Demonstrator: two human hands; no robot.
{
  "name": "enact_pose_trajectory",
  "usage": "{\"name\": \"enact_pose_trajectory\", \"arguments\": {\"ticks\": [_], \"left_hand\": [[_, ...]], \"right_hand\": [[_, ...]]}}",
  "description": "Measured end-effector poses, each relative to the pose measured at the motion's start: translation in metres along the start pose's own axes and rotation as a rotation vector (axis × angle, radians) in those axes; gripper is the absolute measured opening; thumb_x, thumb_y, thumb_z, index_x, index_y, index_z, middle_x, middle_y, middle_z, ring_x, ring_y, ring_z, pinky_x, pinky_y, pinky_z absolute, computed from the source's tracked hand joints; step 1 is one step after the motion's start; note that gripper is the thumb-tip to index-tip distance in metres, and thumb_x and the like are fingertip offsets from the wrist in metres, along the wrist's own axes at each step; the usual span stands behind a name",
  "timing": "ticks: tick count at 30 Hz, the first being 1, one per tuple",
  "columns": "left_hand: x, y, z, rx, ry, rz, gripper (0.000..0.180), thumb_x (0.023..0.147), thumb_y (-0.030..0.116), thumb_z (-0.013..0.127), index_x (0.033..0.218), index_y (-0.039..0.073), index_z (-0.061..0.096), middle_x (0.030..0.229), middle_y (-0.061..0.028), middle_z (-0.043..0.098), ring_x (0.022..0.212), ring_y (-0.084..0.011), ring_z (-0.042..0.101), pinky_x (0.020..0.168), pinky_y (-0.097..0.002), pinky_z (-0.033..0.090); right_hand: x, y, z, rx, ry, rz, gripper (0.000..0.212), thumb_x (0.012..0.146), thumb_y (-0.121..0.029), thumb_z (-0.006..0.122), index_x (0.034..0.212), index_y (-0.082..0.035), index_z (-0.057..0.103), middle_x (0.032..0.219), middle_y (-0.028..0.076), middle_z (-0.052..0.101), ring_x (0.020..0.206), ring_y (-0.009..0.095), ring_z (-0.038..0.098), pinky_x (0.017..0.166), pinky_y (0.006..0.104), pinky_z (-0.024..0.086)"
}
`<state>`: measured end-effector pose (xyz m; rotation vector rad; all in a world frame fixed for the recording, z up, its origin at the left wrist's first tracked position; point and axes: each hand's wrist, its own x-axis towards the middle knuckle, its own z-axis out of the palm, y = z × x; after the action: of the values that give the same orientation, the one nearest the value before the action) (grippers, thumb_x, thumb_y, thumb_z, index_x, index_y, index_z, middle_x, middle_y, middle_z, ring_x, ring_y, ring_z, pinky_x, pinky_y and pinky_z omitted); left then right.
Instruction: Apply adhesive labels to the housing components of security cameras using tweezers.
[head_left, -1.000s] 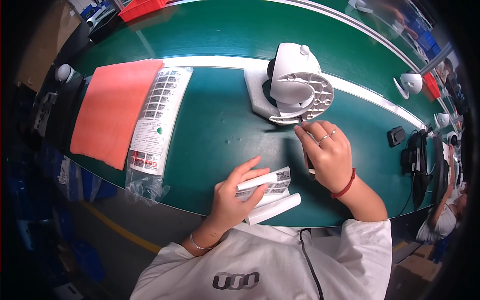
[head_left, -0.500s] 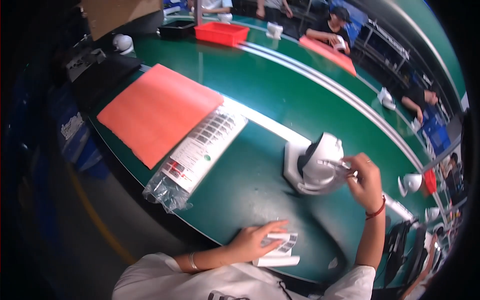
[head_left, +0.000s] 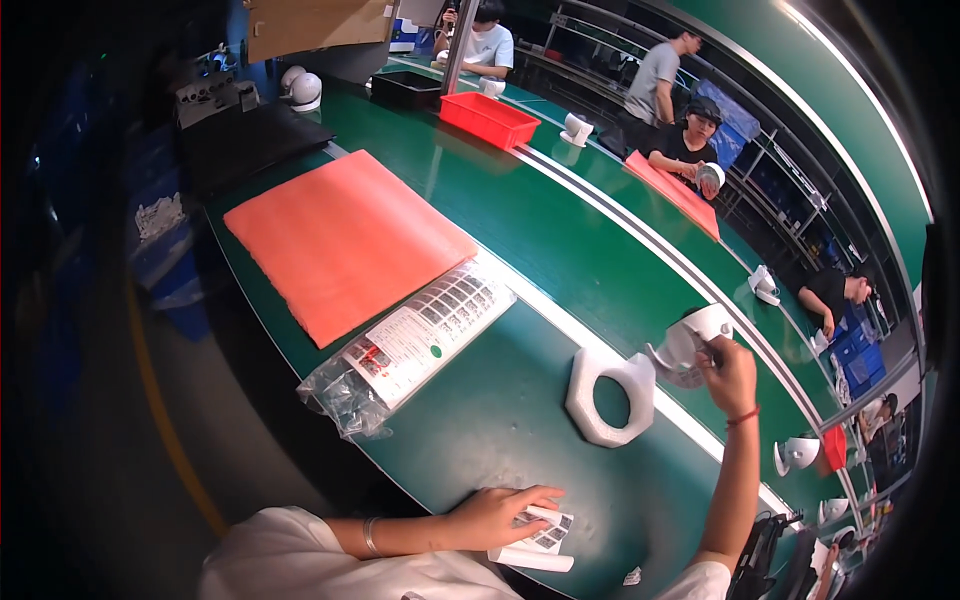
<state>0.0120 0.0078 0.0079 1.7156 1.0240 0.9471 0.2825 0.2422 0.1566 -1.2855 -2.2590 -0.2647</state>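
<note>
In the head view, grasping a white dome-shaped camera (head_left: 688, 343) with the right hand (head_left: 732, 378), lifted and tilted just right of a white octagonal foam ring (head_left: 612, 433) on the green table (head_left: 460, 440). At the near edge, pinching a printed label strip (head_left: 550, 535) between thumb and fingers of the left hand (head_left: 492, 518), beside a white roll (head_left: 532, 559). Farther left, showing plastic-bagged label sheets (head_left: 425, 345) alongside a coral foam sheet (head_left: 350, 245); at the far side, showing a red bin (head_left: 488, 122).
</note>
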Motion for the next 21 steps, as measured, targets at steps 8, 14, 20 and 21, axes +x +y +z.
{"name": "enact_pose_trajectory", "arguments": {"ticks": [8, 14, 20, 21], "left_hand": [[-0.002, 0.0, 0.0, -0.002, -0.024, -0.007, 0.046, 0.091, 0.031, 0.062, 0.133, 0.017, 0.049, 0.113, -0.0045, 0.068, 0.098, -0.0252, 0.067, 0.081, -0.0349, 0.054], [-0.003, 0.004, -0.002, 0.017, -0.047, -0.009, 0.044, 0.091, 0.029, 0.062, 0.131, 0.015, 0.051, 0.114, -0.0055, 0.068, 0.099, -0.0255, 0.067, 0.082, -0.0346, 0.054], [0.002, 0.007, -0.001, 0.015, -0.043, -0.013, 0.042, 0.09, 0.024, 0.065, 0.128, 0.011, 0.053, 0.113, -0.007, 0.068, 0.101, -0.0246, 0.067, 0.084, -0.034, 0.054], [0.003, 0.006, -0.001, 0.007, -0.036, -0.01, 0.042, 0.089, 0.023, 0.066, 0.127, 0.01, 0.054, 0.113, -0.0075, 0.068, 0.102, -0.0244, 0.067, 0.085, -0.0337, 0.054]], "right_hand": [[-0.053, 0.057, 0.106, -0.435, 0.094, 0.022, 0.022, 0.072, -0.012, 0.066, 0.087, -0.008, 0.049, 0.083, 0.011, 0.061, 0.066, 0.034, 0.063, 0.053, 0.0447, 0.05], [-0.064, 0.073, 0.136, -0.508, 0.106, 0.07, 0.019, 0.073, -0.01, 0.064, 0.085, -0.009, 0.05, 0.087, 0.009, 0.061, 0.068, 0.029, 0.065, 0.053, 0.0392, 0.05], [-0.07, 0.084, 0.147, -0.383, -0.02, 0.525, 0.022, 0.086, -0.03, 0.062, 0.1, -0.013, 0.064, 0.091, 0.014, 0.068, 0.076, 0.036, 0.066, 0.064, 0.0473, 0.053], [-0.068, 0.079, 0.141, -0.366, -0.02, 0.557, 0.025, 0.085, -0.033, 0.061, 0.101, -0.014, 0.065, 0.084, 0.017, 0.068, 0.076, 0.039, 0.066, 0.066, 0.0491, 0.053]]}}
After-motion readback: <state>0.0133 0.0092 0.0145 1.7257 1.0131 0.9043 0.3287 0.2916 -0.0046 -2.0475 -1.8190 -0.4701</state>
